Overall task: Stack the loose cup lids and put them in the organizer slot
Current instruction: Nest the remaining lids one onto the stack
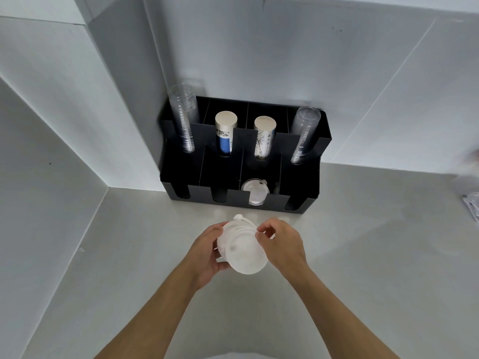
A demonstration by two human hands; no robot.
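A stack of translucent white cup lids [242,248] is held above the counter, in front of a black organizer [298,174]. My left hand [207,255] cups the stack from the left and below. At the stack's upper right rim, my right hand [278,242] pinches the lids with fingertips. One lid [254,191] lies in the organizer's third front slot from the left. The other front slots look dark and I cannot tell what they hold.
The organizer's back row holds two stacks of clear cups [184,117] [303,133] and two stacks of paper cups [225,130] [263,136]. White walls meet in a corner at the left. Blurred clear items [470,200] lie at the right edge of the grey counter [363,255].
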